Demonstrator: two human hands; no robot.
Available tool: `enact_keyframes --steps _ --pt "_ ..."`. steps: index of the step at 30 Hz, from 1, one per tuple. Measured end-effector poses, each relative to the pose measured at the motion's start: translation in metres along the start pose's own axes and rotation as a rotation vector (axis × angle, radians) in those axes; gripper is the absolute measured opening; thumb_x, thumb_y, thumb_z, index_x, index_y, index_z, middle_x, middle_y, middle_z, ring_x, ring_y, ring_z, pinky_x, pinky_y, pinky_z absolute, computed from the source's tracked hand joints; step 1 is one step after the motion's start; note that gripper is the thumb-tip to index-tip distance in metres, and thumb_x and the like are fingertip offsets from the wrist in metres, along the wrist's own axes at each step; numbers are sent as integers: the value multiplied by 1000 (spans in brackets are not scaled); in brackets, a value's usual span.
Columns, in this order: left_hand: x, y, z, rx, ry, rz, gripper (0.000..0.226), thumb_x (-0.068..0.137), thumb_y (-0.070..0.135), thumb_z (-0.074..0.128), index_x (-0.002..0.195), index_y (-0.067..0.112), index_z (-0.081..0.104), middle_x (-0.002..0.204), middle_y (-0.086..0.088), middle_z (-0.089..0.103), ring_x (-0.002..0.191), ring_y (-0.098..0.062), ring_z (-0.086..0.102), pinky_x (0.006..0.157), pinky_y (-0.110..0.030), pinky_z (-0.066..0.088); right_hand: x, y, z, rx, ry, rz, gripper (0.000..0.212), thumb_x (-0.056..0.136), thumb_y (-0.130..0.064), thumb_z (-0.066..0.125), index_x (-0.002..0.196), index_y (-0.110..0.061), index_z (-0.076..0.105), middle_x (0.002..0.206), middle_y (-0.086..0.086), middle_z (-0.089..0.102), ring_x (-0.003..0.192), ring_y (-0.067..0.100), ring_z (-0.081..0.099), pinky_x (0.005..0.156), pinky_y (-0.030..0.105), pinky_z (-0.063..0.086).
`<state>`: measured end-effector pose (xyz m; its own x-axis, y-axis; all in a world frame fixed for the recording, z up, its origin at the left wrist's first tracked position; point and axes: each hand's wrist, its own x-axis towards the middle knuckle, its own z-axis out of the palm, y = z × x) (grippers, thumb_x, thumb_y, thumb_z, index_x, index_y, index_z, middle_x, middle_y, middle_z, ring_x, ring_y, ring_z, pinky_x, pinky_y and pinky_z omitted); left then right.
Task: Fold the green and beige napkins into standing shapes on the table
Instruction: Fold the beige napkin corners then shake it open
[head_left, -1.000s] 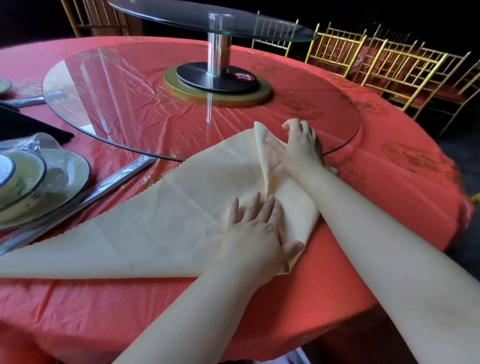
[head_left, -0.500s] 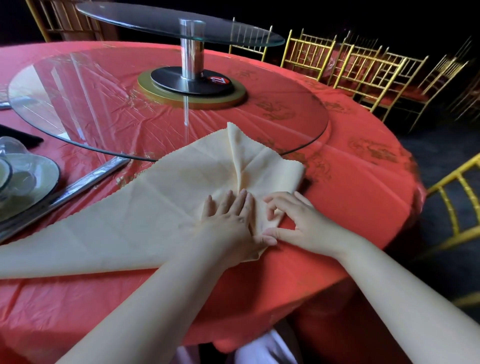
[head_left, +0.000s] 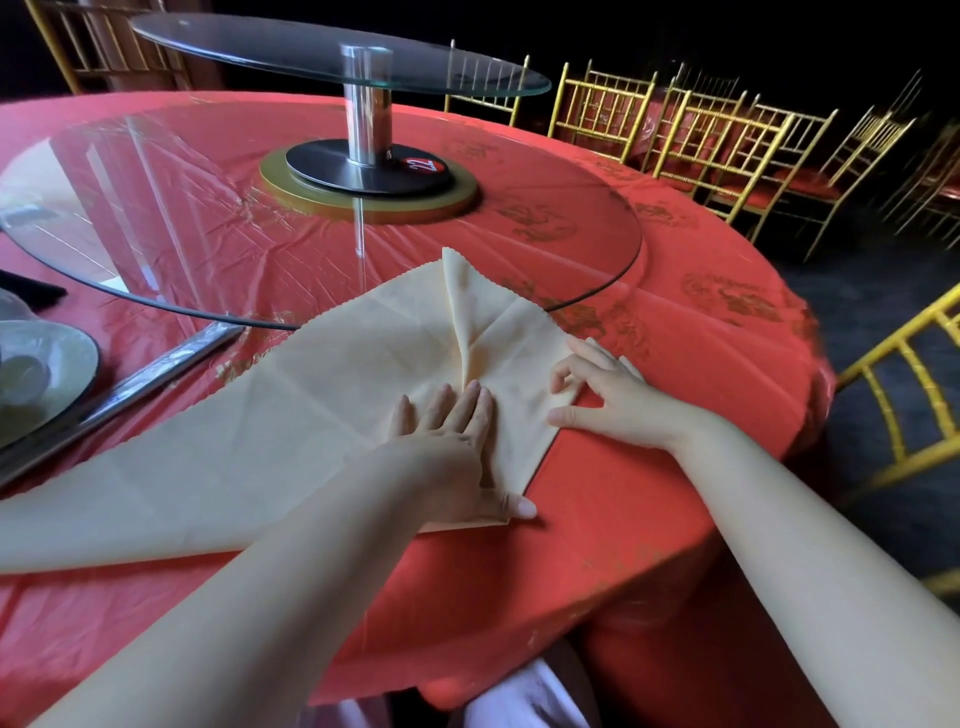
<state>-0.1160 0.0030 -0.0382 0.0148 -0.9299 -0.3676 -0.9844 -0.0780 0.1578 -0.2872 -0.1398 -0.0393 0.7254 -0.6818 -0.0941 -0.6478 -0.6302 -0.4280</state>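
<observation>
head view: the beige napkin (head_left: 311, 395) lies flat on the red tablecloth (head_left: 649, 519) near the table's front edge, its far tip over the rim of the glass turntable (head_left: 156, 208). the left hand (head_left: 447, 447) presses it with straight, flat fingers. the right hand (head_left: 618, 402) touches its right edge with bent fingers; whether it pinches, i can't tell.
</observation>
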Motion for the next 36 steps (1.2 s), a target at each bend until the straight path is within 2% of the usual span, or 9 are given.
enact_keyframes --steps 4,10,17,19,23,26,29,33,36 --pt "1 0 0 -7 -13 3 118 69 80 41 141 16 -27 151 3 -31 139 -21 -28 113 -52 -12 14 15 -10 36 35 69 16 84 -38 62 95 -38 49 157 2 8 144 13 -6 116 37 0" --pt "1 -2 0 -15 -23 16 120 68 80 43 141 16 -28 151 2 -31 138 -22 -29 113 -53 -12 29 32 -19 121 41 114 16 86 -35 61 90 -46 50 156 5 12 144 10 -2 116 37 7" --pt "1 -1 1 -28 -7 14 120 69 80 44 141 15 -28 151 2 -31 138 -22 -29 113 -53 -11 31 37 -19 143 112 114 8 94 -23 50 100 -24 54 145 4 33 136 15 27 101 26 20" --pt "1 -1 2 -32 0 19 120 69 80 43 141 15 -28 151 1 -30 139 -22 -29 113 -53 -11 32 39 -16 122 163 125 9 94 -22 48 93 -29 53 147 2 31 137 16 26 105 29 19" --pt "-1 -2 2 -43 22 28 120 69 79 43 142 14 -26 152 1 -29 139 -23 -27 113 -54 -10 36 37 -8 84 270 146 9 93 -13 46 94 -17 54 132 3 47 128 21 37 95 23 23" --pt "-2 -3 3 -51 35 36 119 69 79 43 143 14 -24 153 1 -27 140 -23 -26 113 -54 -10 32 31 -2 -62 448 179 10 91 -13 49 89 -19 56 120 3 55 116 29 46 97 32 28" --pt "-1 -4 4 -57 48 44 119 69 80 44 144 14 -23 153 0 -27 140 -23 -25 113 -54 -10 8 -1 6 -78 638 0 14 85 -21 51 86 -13 62 101 5 62 94 29 56 88 35 34" --pt "-3 0 3 -75 72 39 117 72 77 45 144 13 -21 153 0 -26 141 -22 -24 113 -53 -10 -44 -56 32 -42 318 -306 19 78 -37 51 77 -23 64 84 -10 64 81 9 56 90 13 29" --pt "-12 -3 5 -115 143 116 113 74 73 48 145 14 -18 154 3 -24 141 -19 -22 113 -54 -10 -60 -67 48 47 219 -360 14 80 -31 54 80 -21 65 85 -11 62 87 4 56 84 12 37"
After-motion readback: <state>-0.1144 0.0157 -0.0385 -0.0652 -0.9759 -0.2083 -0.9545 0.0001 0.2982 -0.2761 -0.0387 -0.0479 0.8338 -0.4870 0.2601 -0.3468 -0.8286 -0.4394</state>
